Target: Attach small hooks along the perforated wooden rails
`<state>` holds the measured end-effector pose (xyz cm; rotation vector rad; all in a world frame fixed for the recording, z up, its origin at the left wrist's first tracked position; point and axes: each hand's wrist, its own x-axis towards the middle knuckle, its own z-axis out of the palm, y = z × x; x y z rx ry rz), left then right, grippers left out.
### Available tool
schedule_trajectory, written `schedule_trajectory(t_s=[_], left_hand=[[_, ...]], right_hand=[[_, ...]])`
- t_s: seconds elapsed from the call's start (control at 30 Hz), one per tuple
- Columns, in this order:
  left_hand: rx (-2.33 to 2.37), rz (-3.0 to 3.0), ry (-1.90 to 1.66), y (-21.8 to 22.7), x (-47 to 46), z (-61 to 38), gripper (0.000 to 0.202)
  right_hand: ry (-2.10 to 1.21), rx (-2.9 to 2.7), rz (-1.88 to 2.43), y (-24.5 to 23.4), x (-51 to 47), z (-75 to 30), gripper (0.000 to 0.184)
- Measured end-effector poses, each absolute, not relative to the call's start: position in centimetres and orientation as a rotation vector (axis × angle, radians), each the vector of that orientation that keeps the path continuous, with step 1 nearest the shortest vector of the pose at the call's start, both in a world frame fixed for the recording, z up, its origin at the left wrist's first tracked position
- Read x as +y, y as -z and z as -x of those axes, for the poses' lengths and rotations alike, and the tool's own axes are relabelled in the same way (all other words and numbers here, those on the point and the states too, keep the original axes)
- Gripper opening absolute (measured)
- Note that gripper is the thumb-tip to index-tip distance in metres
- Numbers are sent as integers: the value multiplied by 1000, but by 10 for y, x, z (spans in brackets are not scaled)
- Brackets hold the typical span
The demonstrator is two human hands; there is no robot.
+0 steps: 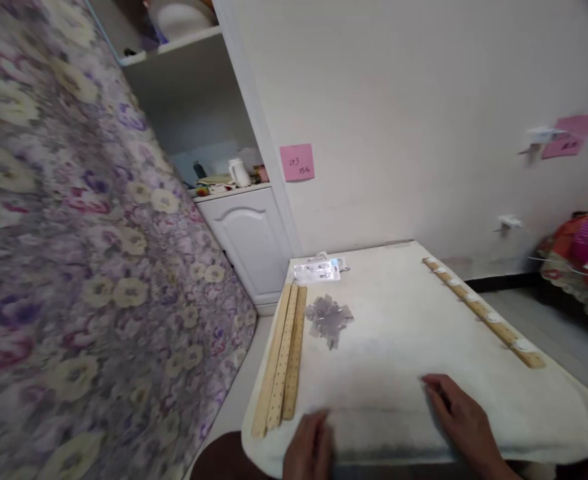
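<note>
My left hand [308, 445] is at the near edge of the white-covered table [384, 360], close to the lower ends of the wooden strips. Its fingers look bent and are smeared by motion, and I make out nothing in them. Farther right, my right hand [460, 420] is over the near part of the table, its fingers loosely bent toward the left and nothing visible in them. Several long wooden strips with rows of holes [285, 360] lie side by side along the left edge. Beside them is a pile of small clear plastic packets [330, 319].
A wooden strip bearing several white hooks [484, 313] lies along the right edge. Clear plastic packaging [318, 270] is at the back left. Pink notes [297, 162] and white wall hooks [510, 221] are on the wall. A floral curtain [99, 267] hangs left, beside a white cabinet [247, 233].
</note>
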<state>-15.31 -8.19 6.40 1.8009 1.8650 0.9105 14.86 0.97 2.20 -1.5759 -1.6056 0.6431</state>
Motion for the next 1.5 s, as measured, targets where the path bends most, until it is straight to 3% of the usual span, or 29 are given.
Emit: schedule_trajectory(t_s=[0.1, 0.27, 0.57, 0.83, 0.97, 1.27, 1.37, 1.5], left_hand=[[2158, -1832, -997, -77, -82, 187, 29], [2408, -1910, -852, -70, -83, 210, 28], [2345, -2053, -668, -73, -78, 218, 21], [2485, -2067, -625, -75, -77, 206, 19], [2646, -1993, -428, -77, -76, 197, 18], [2764, -1781, -220, -106, -67, 185, 18], [2755, -1701, -224, -120, -66, 181, 19], [2666, -1511, -344, -125, -61, 172, 18]], right_hand=[[-612, -1661, 1572, -15, 7, -152, 31], [-559, -1699, 1540, -14, 6, -154, 29], [-567, -1688, 1542, -11, 5, -153, 29], [-997, -1543, 1473, -26, 13, -130, 33], [-1362, -1615, 1162, -38, 5, -75, 21], [-1555, -1590, 1038, -42, 3, -34, 7], [-1761, -1442, 931, -52, 6, -15, 20], [-2034, -1162, 782, -71, 6, 34, 53]])
